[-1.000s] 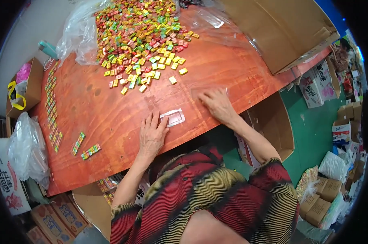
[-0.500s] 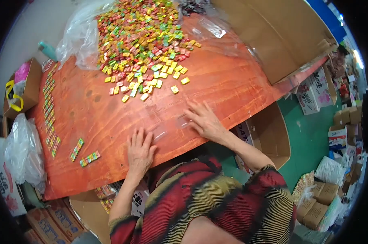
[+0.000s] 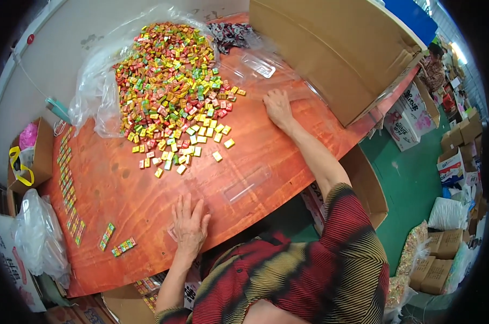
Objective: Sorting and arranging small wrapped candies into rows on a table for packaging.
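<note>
Right of packet pile, curled right hand is seemingly reaching, needing a pinch, hold unclear; below, spread left hand is resting.

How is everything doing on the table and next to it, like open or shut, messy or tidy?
Left hand: open, palm down.
Right hand: stretched forward, fingers bent; can't tell if it grips anything.
Clear plastic tray: empty, lying flat.
Colourful little pieces: loose, in a messy heap.
Row of little pieces: neatly lined up.
Small cardboard box: open, things inside.
Plastic bag at left: crumpled.
</note>
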Tool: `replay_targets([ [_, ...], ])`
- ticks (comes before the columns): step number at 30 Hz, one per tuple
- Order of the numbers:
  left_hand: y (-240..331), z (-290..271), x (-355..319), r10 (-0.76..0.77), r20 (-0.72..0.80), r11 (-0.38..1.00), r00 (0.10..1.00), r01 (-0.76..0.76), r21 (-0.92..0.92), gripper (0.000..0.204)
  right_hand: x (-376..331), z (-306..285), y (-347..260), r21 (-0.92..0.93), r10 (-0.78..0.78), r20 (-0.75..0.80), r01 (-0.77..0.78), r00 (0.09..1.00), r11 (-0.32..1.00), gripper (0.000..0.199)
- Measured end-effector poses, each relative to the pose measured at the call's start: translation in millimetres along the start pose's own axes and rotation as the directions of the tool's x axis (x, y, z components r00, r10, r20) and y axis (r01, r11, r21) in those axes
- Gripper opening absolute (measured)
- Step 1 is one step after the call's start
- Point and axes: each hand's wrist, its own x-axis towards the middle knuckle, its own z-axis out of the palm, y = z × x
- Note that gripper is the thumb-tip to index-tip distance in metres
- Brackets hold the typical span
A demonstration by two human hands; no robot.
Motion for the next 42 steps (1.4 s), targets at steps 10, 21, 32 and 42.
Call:
replay_targets([
  [10, -8.7, -5.5, 0.7, -0.04, 0.03, 0.998, 0.999, 0.039, 0.05, 0.042, -64.4, -72.0, -44.2, 0.104, -0.214, -0.083, 0.222, 0.973, 0.969, 0.008],
  [21, -20.8, -2.6, -8.3, -0.053, 0.126, 0.992, 0.991, 0.038, 0.123, 0.05, -108.2, -113.5, -75.9, 0.307, -0.18, 0.189, 0.116, 0.965, 0.944, 0.031],
  [32, -17.0, -7.6, -19.9, -0.085, 0.194, 0.995, 0.977, 0.073, 0.067, 0.052, -137.9, -118.6, -110.3, 0.269, -0.125, 0.34, 0.031, 0.932, 0.963, 0.049],
  [42, -67.0, 11.6, 74.7, -0.248, -0.067, 0.966, 0.966, 0.252, 0.05, 0.052, -25.2, -75.0, -198.5, 0.552, -0.312, 0.058, 0.229, 0.948, 0.801, 0.031],
])
